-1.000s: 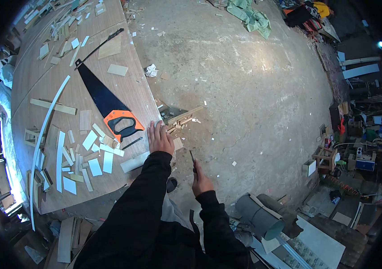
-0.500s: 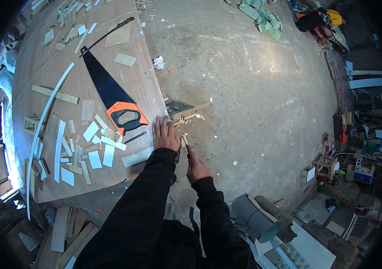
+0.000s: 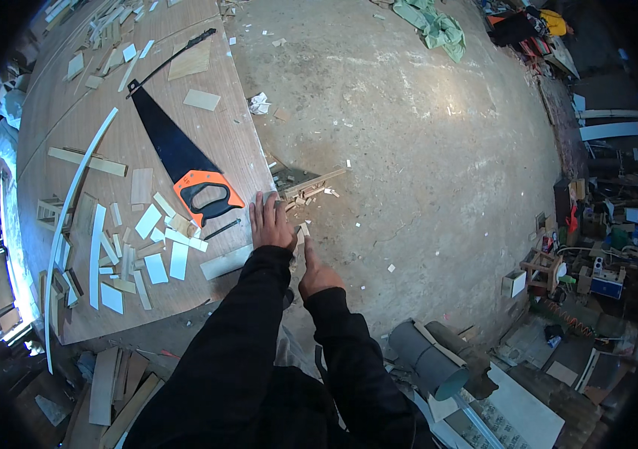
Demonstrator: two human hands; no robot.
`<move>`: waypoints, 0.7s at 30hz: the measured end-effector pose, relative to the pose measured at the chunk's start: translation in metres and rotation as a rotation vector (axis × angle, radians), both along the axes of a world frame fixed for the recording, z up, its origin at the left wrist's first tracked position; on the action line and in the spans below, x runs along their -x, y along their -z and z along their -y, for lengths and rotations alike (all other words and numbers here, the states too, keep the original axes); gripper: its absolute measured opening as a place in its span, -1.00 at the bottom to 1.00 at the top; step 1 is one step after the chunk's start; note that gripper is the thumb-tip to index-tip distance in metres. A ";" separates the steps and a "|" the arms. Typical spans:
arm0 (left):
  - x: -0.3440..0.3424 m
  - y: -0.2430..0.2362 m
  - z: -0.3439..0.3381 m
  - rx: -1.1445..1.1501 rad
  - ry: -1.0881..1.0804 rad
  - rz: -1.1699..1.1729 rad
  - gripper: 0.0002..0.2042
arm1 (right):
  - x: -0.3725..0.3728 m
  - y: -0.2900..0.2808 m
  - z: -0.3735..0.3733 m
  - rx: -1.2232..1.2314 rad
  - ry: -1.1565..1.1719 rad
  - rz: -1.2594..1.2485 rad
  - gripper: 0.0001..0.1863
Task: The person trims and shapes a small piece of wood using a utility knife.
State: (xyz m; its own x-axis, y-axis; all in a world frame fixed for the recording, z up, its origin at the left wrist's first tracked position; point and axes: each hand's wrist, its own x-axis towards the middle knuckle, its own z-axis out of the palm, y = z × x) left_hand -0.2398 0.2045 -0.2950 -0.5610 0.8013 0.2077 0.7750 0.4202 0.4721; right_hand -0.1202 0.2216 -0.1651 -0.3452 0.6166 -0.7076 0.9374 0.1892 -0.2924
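Observation:
My left hand [image 3: 273, 223] lies at the table's right edge, palm down with its fingers stretched forward. Just right of it, beyond the edge, my right hand [image 3: 320, 277] has its index finger extended and the other fingers curled; what they hold, if anything, is hidden. A small pale wood piece [image 3: 303, 230] shows by that fingertip. On the table [image 3: 248, 161], a handsaw [image 3: 166, 129] with an orange and black handle lies left of my left hand. Nearer me are a slim dark metal rod [image 3: 222, 229] and a pale wood block [image 3: 226, 263], partly under my left sleeve.
Several wood offcuts [image 3: 156, 268] and a long curved strip [image 3: 74, 187] cover the table's left part. Wood scraps [image 3: 311, 187] lie on the concrete floor [image 3: 424, 172] past the edge. A grey cylinder [image 3: 425, 358] stands low right; stools and clutter line the right side.
My right hand has shifted slightly left and nearer me, its index finger now pointing straight forward. My left hand stays flat on the table edge. The whole view has shifted a little.

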 end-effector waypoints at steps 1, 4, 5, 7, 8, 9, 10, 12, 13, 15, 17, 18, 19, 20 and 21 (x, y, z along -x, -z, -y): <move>-0.001 0.000 -0.001 -0.004 0.006 0.003 -0.61 | 0.002 0.002 -0.002 -0.004 0.006 0.003 -0.28; -0.002 0.002 -0.002 -0.049 0.003 0.016 -0.59 | 0.002 0.010 -0.004 -0.053 -0.052 0.070 -0.20; -0.002 0.004 -0.001 -0.043 0.006 0.023 -0.60 | 0.000 0.011 -0.005 -0.049 -0.071 0.077 -0.20; 0.001 0.009 0.003 -0.030 -0.006 0.023 -0.61 | 0.001 0.010 -0.003 -0.040 -0.104 0.075 -0.19; 0.002 0.013 0.003 -0.039 -0.021 0.000 -0.63 | 0.002 0.009 0.000 -0.034 -0.103 0.092 -0.23; 0.001 0.012 0.000 -0.051 -0.021 -0.021 -0.66 | -0.001 0.007 0.001 -0.030 -0.088 0.112 -0.27; 0.000 0.011 -0.002 -0.050 -0.013 -0.023 -0.66 | -0.005 0.007 0.003 -0.029 -0.080 0.110 -0.27; -0.002 0.009 -0.005 -0.047 -0.028 -0.015 -0.69 | -0.015 0.007 0.006 -0.032 -0.058 0.122 -0.28; -0.004 0.007 -0.004 -0.046 -0.021 -0.012 -0.69 | -0.021 0.006 0.010 -0.031 -0.051 0.126 -0.28; -0.004 0.003 -0.001 -0.048 -0.015 0.002 -0.70 | -0.030 0.003 0.017 -0.014 -0.088 0.145 -0.27; -0.003 0.004 0.001 -0.043 -0.005 -0.018 -0.71 | -0.032 0.003 0.021 -0.015 -0.093 0.153 -0.26; -0.004 0.004 0.001 -0.044 0.004 -0.034 -0.73 | -0.034 0.001 0.023 -0.020 -0.099 0.165 -0.25; -0.002 0.008 0.003 -0.045 0.009 -0.031 -0.73 | -0.036 0.002 0.026 -0.021 -0.094 0.168 -0.25; 0.002 0.014 0.008 -0.053 0.001 -0.034 -0.74 | -0.039 0.009 0.032 -0.008 -0.095 0.175 -0.26; 0.004 0.018 0.008 -0.065 -0.004 -0.036 -0.75 | -0.045 0.018 0.038 0.002 -0.091 0.184 -0.26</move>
